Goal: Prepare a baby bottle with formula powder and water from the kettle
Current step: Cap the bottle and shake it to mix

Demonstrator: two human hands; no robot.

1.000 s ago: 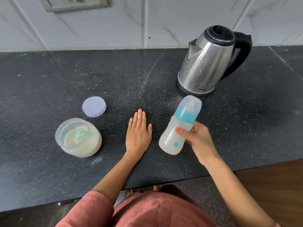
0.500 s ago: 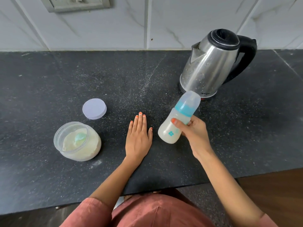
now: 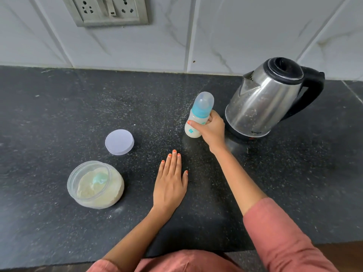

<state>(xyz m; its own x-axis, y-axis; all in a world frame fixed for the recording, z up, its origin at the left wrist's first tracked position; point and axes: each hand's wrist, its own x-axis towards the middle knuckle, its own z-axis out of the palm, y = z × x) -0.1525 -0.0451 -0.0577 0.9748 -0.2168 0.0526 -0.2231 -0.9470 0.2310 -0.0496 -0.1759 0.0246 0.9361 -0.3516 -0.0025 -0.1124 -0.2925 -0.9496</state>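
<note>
Soft even daylight; faint shadows under hands; mild sheen on kettle (image 3: 263, 103); wide-angle bending at edges.

Home kitchen. Dark speckled stone surface (image 3: 59, 107) set against a wall of white marble-look tiles (image 3: 245, 32), w/ a switch-and-socket plate (image 3: 110, 10) mounted above it. Steel electric kettle (image 3: 263, 101) w/ black lid & handle stands at the back, plus an open jar of pale powder (image 3: 96, 185) and its loose lid (image 3: 119, 141): domestic food-prep gear, not lab or shop kit.
</note>
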